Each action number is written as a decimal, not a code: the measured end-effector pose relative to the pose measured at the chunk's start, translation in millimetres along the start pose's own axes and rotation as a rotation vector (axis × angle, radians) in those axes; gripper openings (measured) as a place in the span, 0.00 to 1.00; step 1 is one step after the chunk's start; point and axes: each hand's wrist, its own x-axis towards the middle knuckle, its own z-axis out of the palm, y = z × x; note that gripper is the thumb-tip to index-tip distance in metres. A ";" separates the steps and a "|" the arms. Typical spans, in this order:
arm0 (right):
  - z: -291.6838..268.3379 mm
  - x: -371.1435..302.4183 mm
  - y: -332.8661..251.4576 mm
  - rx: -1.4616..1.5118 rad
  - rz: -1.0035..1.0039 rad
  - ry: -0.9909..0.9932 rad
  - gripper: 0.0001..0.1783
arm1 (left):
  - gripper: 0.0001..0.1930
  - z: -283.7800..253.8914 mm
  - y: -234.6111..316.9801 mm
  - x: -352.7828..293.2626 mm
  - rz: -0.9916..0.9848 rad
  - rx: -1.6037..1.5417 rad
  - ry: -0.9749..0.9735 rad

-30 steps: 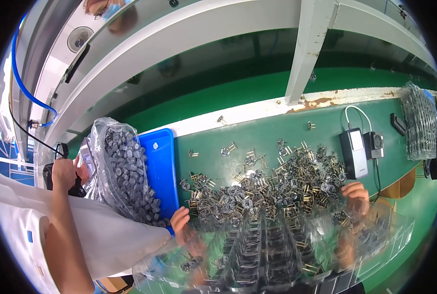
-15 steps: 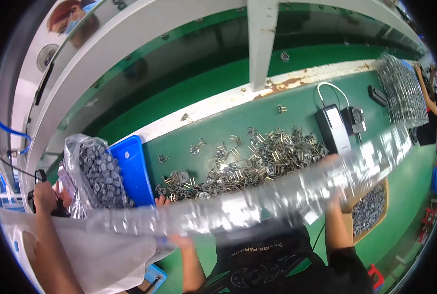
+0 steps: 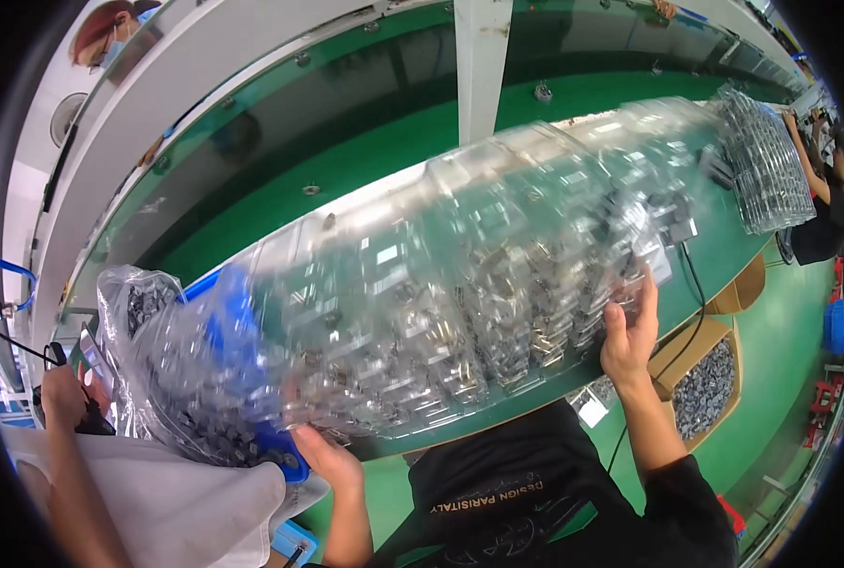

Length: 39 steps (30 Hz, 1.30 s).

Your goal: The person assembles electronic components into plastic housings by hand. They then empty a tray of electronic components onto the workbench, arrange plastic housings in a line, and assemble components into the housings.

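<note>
A long, clear plastic blister tray (image 3: 412,303) with rows of pockets is tilted up over the bench; motion blurs it, and I cannot tell whether several are nested. At its lower left edge, my left hand (image 3: 332,461) grips it, the fingertips partly behind the plastic. My right hand (image 3: 633,331) holds the right end, thumb up and fingers along the edge. Through the tray I see a heap of small metal parts with pins (image 3: 526,303) on the green bench.
A clear bag of grey pieces (image 3: 142,303) and a blue bin (image 3: 294,464) stand at left, beside a co-worker's hand (image 3: 62,398). More clear trays (image 3: 772,166) stand far right. A cardboard box of grey parts (image 3: 706,388) sits lower right. A black cable (image 3: 698,293) hangs over the bench edge.
The tray has turned from nearly edge-on to showing its broad face, now covering the heap and most of the bench. Both my hands have come out more into view along its lower edge.
</note>
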 end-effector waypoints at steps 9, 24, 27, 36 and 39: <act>8.1 23.5 -41.8 -0.158 0.234 -0.079 0.34 | 0.26 21.6 33.4 21.8 -0.128 -0.067 0.020; 10.5 43.1 -65.4 -0.515 0.197 -0.130 0.32 | 0.35 18.5 57.0 26.4 -0.245 -0.118 -0.084; 10.9 48.4 -72.8 -0.445 0.270 -0.108 0.33 | 0.36 15.1 61.5 31.7 -0.229 -0.110 -0.113; 2.5 48.8 -82.4 -0.280 0.284 -0.046 0.34 | 0.38 18.6 74.0 36.6 -0.240 -0.074 -0.165; 1.8 51.3 -87.4 -0.328 0.252 -0.045 0.33 | 0.38 18.6 77.0 34.4 -0.249 -0.069 -0.157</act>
